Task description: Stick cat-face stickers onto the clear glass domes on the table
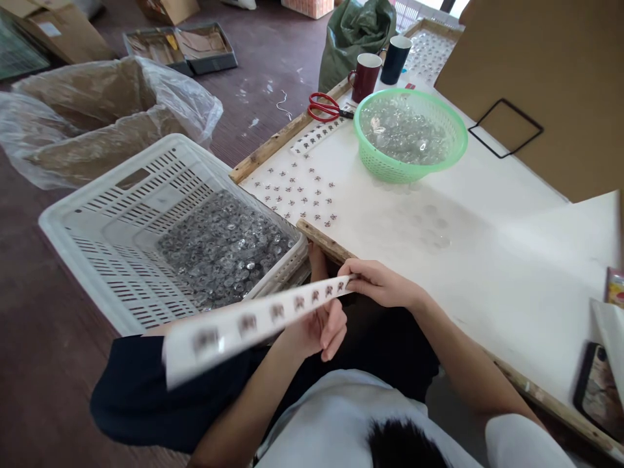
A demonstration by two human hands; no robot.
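My right hand (383,283) pinches the far end of a white sticker strip (263,311) printed with a row of small dark motifs. The strip stretches toward the lower left, its near end blurred and free. Beneath it, my left hand (329,328) has its fingers curled; the strip covers part of this hand, so what lies in its grasp is hidden. To the left, a white plastic basket (104,195) holds many small clear round pieces (229,250). Small dark motif pieces (297,192) lie scattered on the white tabletop (487,260) beyond my hands.
A green colander (385,170) full of clear pieces stands on the table, near red-handled scissors (324,107), a maroon mug (365,78) and a dark mug (394,60). Wooden edging (324,240) borders the table. A cardboard panel (546,91) and a phone (599,390) are at right.
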